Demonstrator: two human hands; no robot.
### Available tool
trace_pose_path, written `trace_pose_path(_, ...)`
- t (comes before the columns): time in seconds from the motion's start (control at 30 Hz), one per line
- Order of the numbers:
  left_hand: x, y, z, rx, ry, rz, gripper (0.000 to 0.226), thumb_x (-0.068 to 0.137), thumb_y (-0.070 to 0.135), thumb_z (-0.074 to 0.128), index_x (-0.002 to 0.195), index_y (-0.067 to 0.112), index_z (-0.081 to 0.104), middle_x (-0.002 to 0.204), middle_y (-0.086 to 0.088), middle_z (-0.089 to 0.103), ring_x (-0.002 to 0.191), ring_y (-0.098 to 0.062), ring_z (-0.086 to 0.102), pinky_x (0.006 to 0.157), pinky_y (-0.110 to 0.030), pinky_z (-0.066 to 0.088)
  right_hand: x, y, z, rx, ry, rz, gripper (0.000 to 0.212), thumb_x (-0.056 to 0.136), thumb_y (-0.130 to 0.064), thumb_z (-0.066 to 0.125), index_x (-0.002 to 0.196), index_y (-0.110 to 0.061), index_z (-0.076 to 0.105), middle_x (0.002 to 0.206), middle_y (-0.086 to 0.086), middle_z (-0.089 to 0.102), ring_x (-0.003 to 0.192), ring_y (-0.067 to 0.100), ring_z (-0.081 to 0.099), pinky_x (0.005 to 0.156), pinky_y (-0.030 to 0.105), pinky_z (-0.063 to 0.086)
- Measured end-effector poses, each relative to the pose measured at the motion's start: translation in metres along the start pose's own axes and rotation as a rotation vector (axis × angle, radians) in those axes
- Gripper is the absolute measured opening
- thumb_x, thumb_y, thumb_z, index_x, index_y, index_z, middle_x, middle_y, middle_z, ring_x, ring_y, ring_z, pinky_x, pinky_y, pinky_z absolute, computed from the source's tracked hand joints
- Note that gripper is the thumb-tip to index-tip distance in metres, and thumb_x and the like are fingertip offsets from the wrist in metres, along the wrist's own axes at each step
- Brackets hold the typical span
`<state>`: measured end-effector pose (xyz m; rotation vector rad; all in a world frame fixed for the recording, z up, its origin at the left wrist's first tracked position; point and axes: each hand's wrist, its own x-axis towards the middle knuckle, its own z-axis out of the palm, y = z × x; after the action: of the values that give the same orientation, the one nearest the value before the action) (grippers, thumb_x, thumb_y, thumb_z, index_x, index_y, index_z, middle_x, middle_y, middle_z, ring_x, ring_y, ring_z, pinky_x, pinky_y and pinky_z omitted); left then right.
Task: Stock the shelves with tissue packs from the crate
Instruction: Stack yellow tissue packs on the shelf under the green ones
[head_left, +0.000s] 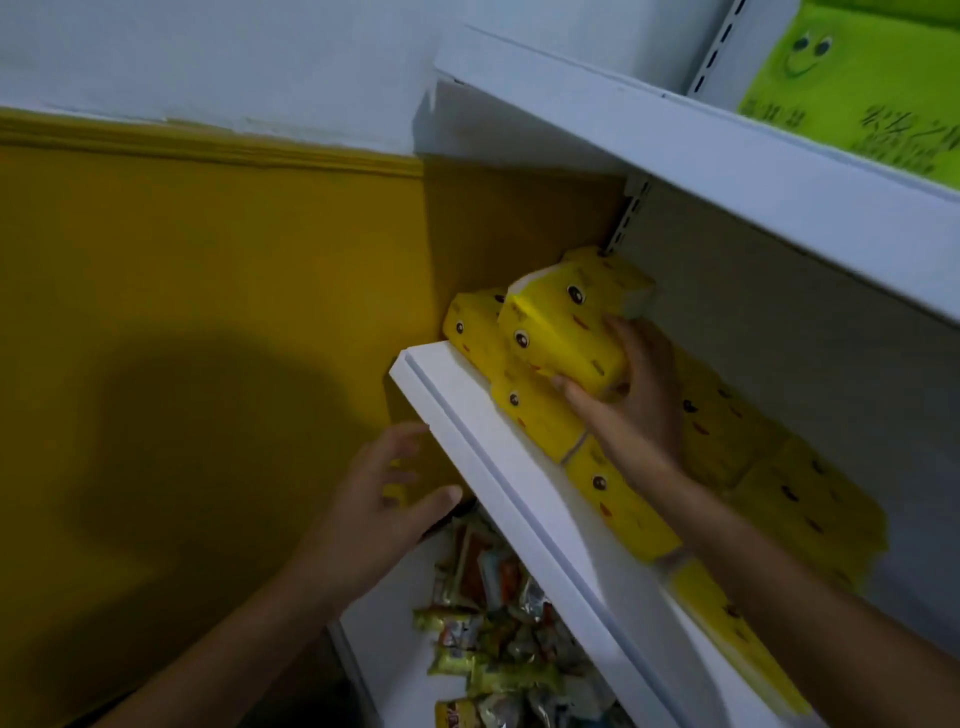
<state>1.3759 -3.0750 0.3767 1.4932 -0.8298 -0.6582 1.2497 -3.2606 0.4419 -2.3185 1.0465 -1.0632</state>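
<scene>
Head view: the right hand (634, 405) reaches into a white shelf (467, 426), its grip clamped on one yellow tissue pack (556, 332), thumb at the near end, fingers round the far side, the pack tilted over the stocked packs (618, 499). Perhaps seven or eight of these lie in two rows, the back row shadowed and partly behind the forearm (727, 530); one green pack (857, 88) on the upper shelf (727, 171) is cut off by the frame. The left hand (384, 499) hovers with its grip apart, fingers spread, thumb beside the shelf's front lip, above snack packets (498, 660) too jumbled to count.
</scene>
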Motion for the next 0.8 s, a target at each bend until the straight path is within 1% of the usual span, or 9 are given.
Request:
trace_pose_path(0.03, 0.010, 0.002, 0.006, 0.005, 0.002, 0.014, 0.043, 0.079, 0.027, 0.068, 0.105, 0.050, 0.043, 0.119, 0.016, 0.047, 0.103, 0.004, 0.050, 0.068, -0.009, 0.041, 0.014, 0.005, 0.004, -0.006, 0.006, -0.002, 0.072, 0.075, -0.034, 0.077, 0.137, -0.027, 0.042, 0.149, 0.008, 0.028, 0.138, 0.024, 0.029, 0.108, 0.041, 0.034)
trace_pose_path(0.1, 0.026, 0.000, 0.016, 0.006, 0.001, 0.026, 0.043, 0.078, 0.030, 0.070, 0.105, 0.051, 0.044, 0.117, 0.019, 0.047, 0.104, 0.003, 0.051, 0.068, -0.009, 0.042, 0.043, 0.016, 0.011, -0.037, 0.012, 0.013, 0.074, 0.075, -0.031, 0.077, 0.138, -0.019, 0.042, 0.147, 0.013, 0.030, 0.138, 0.028, 0.027, 0.110, 0.047, 0.029)
trace_pose_path(0.2, 0.046, -0.013, 0.025, 0.009, 0.003, 0.016, 0.047, 0.073, 0.039, 0.074, 0.111, 0.047, 0.047, 0.116, 0.014, 0.049, 0.106, -0.005, 0.052, 0.075, -0.018, 0.044, 0.082, 0.033, 0.022, -0.077, -0.028, 0.060, 0.073, 0.076, -0.032, 0.075, 0.139, -0.015, 0.041, 0.146, 0.015, 0.031, 0.137, 0.029, 0.027, 0.111, 0.045, 0.026)
trace_pose_path(0.33, 0.067, -0.022, 0.039, 0.097, -0.003, 0.024, 0.048, 0.079, 0.029, 0.071, 0.115, 0.046, 0.045, 0.115, 0.018, 0.043, 0.103, 0.003, 0.047, 0.076, -0.012, 0.041, 0.114, 0.052, 0.040, -0.096, -0.057, 0.104, 0.074, 0.079, -0.037, 0.072, 0.141, -0.016, 0.037, 0.146, 0.014, 0.027, 0.136, 0.028, 0.026, 0.110, 0.039, 0.027)
trace_pose_path(0.47, 0.071, -0.030, 0.047, 0.074, 0.059, 0.050, 0.041, 0.078, 0.023, 0.071, 0.107, 0.044, 0.052, 0.114, 0.020, 0.041, 0.099, 0.001, 0.047, 0.078, -0.015, 0.045, 0.123, 0.064, 0.056, -0.106, -0.076, 0.149, 0.076, 0.082, -0.044, 0.067, 0.143, -0.017, 0.031, 0.145, 0.017, 0.026, 0.133, 0.033, 0.030, 0.105, 0.042, 0.032)
trace_pose_path(0.57, 0.069, -0.034, 0.047, 0.091, 0.063, 0.075, 0.039, 0.078, 0.019, 0.071, 0.105, 0.040, 0.053, 0.114, 0.020, 0.041, 0.099, -0.002, 0.048, 0.076, -0.009, 0.045, 0.126, 0.068, 0.061, -0.242, -0.096, 0.145, 0.076, 0.083, -0.051, 0.062, 0.144, -0.021, 0.028, 0.147, 0.016, 0.025, 0.132, 0.035, 0.031, 0.104, 0.047, 0.033)
trace_pose_path(0.63, 0.068, -0.034, 0.046, 0.090, 0.065, 0.082, 0.038, 0.078, 0.019, 0.071, 0.103, 0.042, 0.053, 0.115, 0.020, 0.041, 0.099, -0.001, 0.048, 0.072, -0.005, 0.044, 0.127, 0.067, 0.061, -0.308, -0.129, 0.154, 0.079, 0.083, -0.054, 0.060, 0.147, -0.024, 0.023, 0.150, 0.016, 0.020, 0.135, 0.037, 0.026, 0.107, 0.050, 0.028)
trace_pose_path(0.7, 0.066, -0.032, 0.046, 0.068, 0.051, 0.074, 0.038, 0.079, 0.019, 0.070, 0.102, 0.043, 0.052, 0.115, 0.019, 0.041, 0.101, 0.000, 0.047, 0.071, -0.005, 0.044, 0.124, 0.062, 0.057, -0.325, -0.154, 0.185, 0.086, 0.082, -0.055, 0.061, 0.150, -0.027, 0.014, 0.155, 0.016, 0.010, 0.141, 0.037, 0.015, 0.112, 0.051, 0.018)
trace_pose_path(0.8, 0.060, -0.028, 0.038, 0.051, 0.038, 0.070, 0.037, 0.080, 0.020, 0.069, 0.102, 0.045, 0.053, 0.115, 0.020, 0.040, 0.102, 0.006, 0.046, 0.072, -0.003, 0.042, 0.115, 0.047, 0.052, -0.306, -0.078, 0.145, 0.089, 0.082, -0.054, 0.062, 0.150, -0.029, 0.011, 0.157, 0.013, 0.006, 0.143, 0.036, 0.008, 0.114, 0.049, 0.012)
